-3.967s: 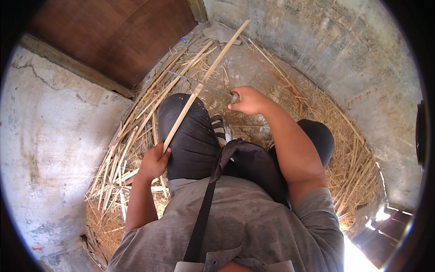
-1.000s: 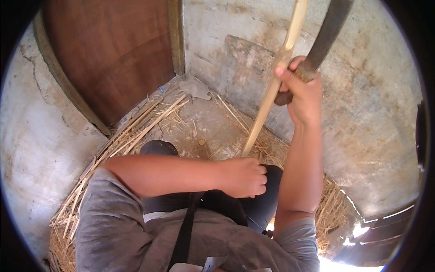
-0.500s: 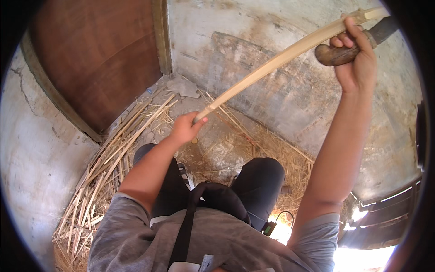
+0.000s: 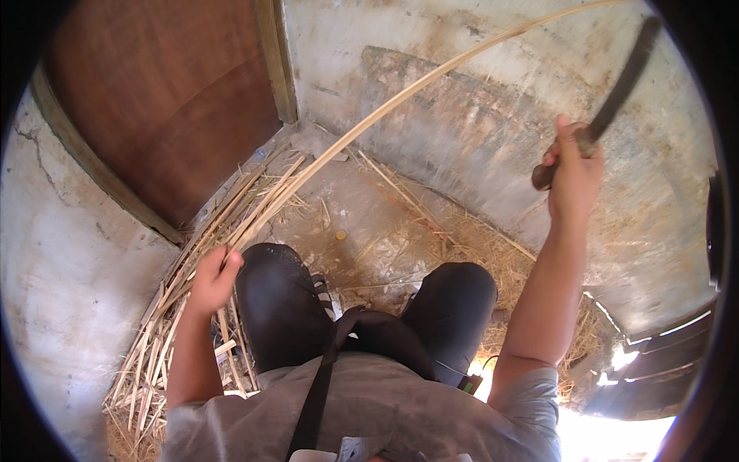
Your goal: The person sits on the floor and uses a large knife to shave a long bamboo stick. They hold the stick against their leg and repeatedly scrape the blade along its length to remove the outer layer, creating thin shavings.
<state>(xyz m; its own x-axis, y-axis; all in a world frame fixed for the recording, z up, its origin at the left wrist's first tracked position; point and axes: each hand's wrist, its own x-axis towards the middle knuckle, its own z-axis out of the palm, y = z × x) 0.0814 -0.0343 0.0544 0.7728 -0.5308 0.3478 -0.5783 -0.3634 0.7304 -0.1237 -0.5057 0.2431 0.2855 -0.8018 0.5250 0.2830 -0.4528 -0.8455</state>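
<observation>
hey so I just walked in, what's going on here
A person with bent knees has a long pale strip by its near end in the left hand; it bows up toward the right. The right hand grips a dark-bladed knife, raised and apart from the strip. More strips lie along the wall at the left.

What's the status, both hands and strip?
Left hand: gripping long pale strip near one end. Right hand: holding knife by handle. Loose strips on floor, left side.
</observation>
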